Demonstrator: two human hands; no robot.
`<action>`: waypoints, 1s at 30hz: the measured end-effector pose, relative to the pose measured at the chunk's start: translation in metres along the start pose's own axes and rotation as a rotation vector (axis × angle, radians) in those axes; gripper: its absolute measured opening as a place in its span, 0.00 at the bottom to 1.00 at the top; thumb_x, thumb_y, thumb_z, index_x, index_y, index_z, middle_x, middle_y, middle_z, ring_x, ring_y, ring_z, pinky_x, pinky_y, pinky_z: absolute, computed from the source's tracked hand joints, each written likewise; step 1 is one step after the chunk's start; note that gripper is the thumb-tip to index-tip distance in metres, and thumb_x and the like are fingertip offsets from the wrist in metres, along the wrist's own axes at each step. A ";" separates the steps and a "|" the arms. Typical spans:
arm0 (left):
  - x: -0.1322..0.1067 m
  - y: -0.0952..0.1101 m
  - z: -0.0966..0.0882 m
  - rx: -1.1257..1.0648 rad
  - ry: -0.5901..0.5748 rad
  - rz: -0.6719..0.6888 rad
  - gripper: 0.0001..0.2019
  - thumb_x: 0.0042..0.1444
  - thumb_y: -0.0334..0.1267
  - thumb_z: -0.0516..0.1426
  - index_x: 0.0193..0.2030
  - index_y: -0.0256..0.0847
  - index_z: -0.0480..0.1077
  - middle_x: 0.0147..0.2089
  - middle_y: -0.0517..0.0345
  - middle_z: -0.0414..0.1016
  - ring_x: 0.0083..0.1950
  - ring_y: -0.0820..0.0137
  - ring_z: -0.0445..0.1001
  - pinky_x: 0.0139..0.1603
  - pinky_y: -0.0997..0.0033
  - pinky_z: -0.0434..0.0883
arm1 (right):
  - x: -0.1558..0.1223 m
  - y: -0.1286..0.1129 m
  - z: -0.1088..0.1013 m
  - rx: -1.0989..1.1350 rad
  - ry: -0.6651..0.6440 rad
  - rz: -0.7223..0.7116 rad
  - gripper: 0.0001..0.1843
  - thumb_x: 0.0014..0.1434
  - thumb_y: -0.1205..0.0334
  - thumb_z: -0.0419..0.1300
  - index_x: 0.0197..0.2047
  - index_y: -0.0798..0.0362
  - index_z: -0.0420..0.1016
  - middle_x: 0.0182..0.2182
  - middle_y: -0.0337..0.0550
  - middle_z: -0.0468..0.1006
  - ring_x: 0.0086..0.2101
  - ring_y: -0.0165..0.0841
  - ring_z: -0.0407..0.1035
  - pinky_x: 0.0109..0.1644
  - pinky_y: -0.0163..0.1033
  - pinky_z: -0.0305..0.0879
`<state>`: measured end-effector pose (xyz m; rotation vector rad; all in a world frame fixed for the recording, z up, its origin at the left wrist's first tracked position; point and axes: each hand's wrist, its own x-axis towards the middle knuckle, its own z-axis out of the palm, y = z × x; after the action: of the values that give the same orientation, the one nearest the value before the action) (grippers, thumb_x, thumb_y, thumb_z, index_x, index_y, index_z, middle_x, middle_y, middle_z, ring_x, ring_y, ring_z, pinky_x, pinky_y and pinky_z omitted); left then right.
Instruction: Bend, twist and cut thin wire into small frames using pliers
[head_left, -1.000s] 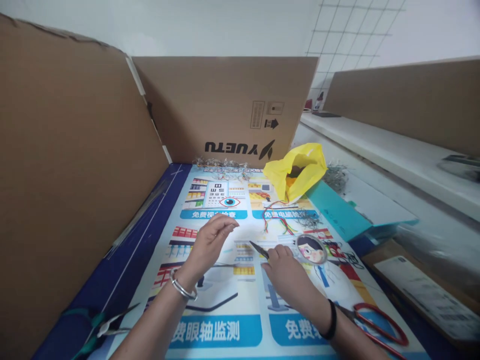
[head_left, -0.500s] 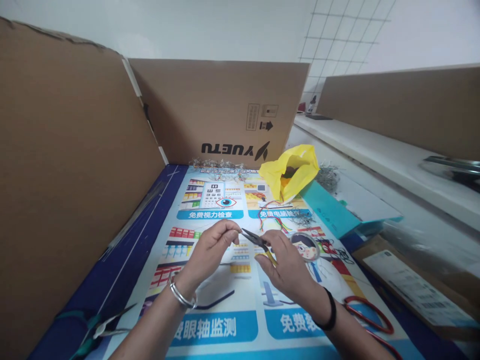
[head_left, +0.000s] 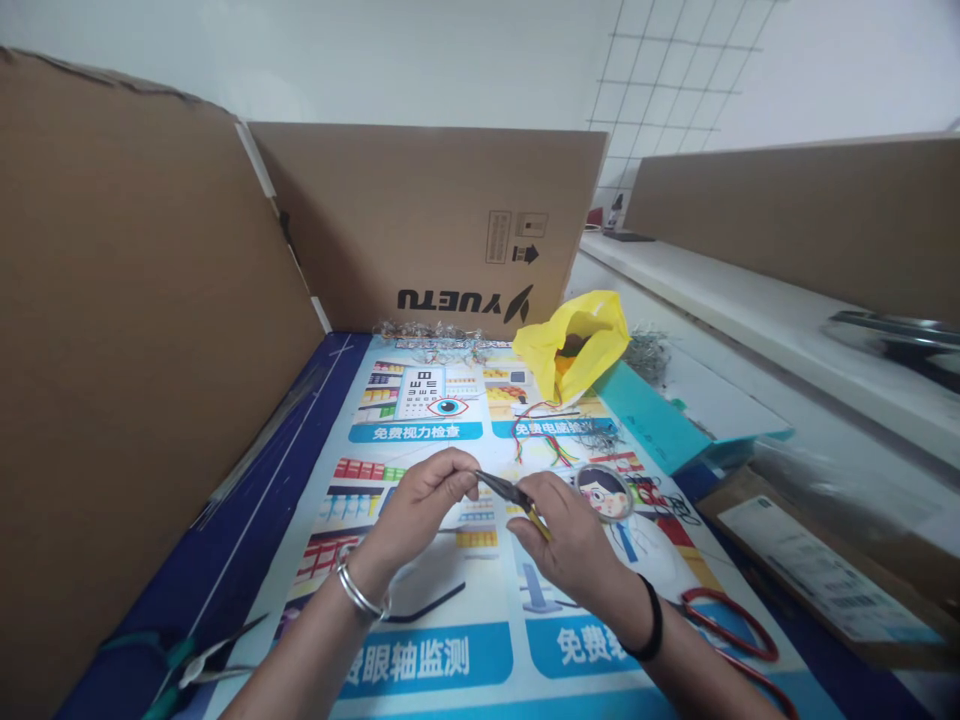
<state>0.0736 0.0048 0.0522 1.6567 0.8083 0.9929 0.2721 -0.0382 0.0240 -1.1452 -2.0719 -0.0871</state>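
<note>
My right hand [head_left: 564, 522] is wrapped round a pair of needle-nose pliers [head_left: 501, 488] with dark jaws and yellow handles. The jaws point left and their tip meets the fingertips of my left hand [head_left: 429, 505]. Thumb and forefinger of that hand are pinched together; whatever lies between them is too small to make out. Both hands are above a printed poster [head_left: 420, 655] that covers the table. Beyond them lie several thin coloured wires [head_left: 553, 450] and a small tangle of silvery wire [head_left: 600, 436]. A round clear dish [head_left: 604, 493] sits just right of my right hand.
Green-handled scissors [head_left: 184, 668] lie front left, red-handled scissors [head_left: 731, 625] front right. A yellow bag [head_left: 574, 345] stands open at the back, beside a turquoise box [head_left: 660, 420]. More wire scraps [head_left: 435, 335] line the back cardboard wall [head_left: 420, 220]. A brown package [head_left: 825, 570] is at right.
The plier jaws have closed and their tip has come up to the left fingertips. The whole view has shifted slightly; the other objects stay in place.
</note>
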 end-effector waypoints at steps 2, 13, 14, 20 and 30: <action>0.000 -0.001 -0.001 -0.011 -0.008 0.008 0.08 0.60 0.40 0.53 0.33 0.41 0.69 0.29 0.62 0.68 0.33 0.73 0.66 0.36 0.74 0.62 | 0.000 0.000 0.000 -0.012 0.013 -0.014 0.17 0.65 0.52 0.46 0.43 0.57 0.66 0.34 0.50 0.72 0.36 0.37 0.67 0.38 0.41 0.67; 0.005 -0.007 -0.010 0.144 -0.117 0.177 0.12 0.62 0.41 0.51 0.31 0.40 0.70 0.30 0.57 0.70 0.34 0.70 0.69 0.39 0.70 0.66 | 0.001 0.002 -0.011 0.195 -0.173 0.004 0.18 0.66 0.53 0.44 0.41 0.56 0.69 0.30 0.46 0.73 0.31 0.33 0.67 0.33 0.36 0.64; 0.005 -0.007 -0.012 0.158 -0.135 0.220 0.12 0.61 0.42 0.52 0.31 0.40 0.71 0.30 0.56 0.71 0.35 0.69 0.69 0.39 0.69 0.66 | 0.003 0.002 -0.014 0.297 -0.242 0.040 0.18 0.66 0.53 0.44 0.39 0.55 0.69 0.28 0.43 0.73 0.29 0.31 0.66 0.32 0.35 0.63; 0.003 -0.001 -0.017 0.161 -0.162 0.330 0.13 0.60 0.45 0.53 0.33 0.41 0.74 0.31 0.53 0.75 0.35 0.67 0.71 0.40 0.65 0.69 | 0.001 0.002 -0.016 0.893 -0.510 0.372 0.22 0.63 0.47 0.47 0.33 0.56 0.70 0.23 0.38 0.69 0.22 0.24 0.62 0.24 0.29 0.59; 0.003 0.001 -0.011 0.115 -0.158 0.347 0.14 0.59 0.47 0.54 0.32 0.41 0.75 0.30 0.51 0.76 0.34 0.66 0.72 0.40 0.62 0.70 | -0.005 0.003 -0.006 1.242 -0.586 0.478 0.29 0.58 0.37 0.49 0.31 0.59 0.69 0.20 0.37 0.67 0.17 0.22 0.58 0.19 0.27 0.56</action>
<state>0.0653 0.0114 0.0555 1.9925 0.4883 1.0489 0.2794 -0.0418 0.0241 -0.8043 -1.6450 1.6687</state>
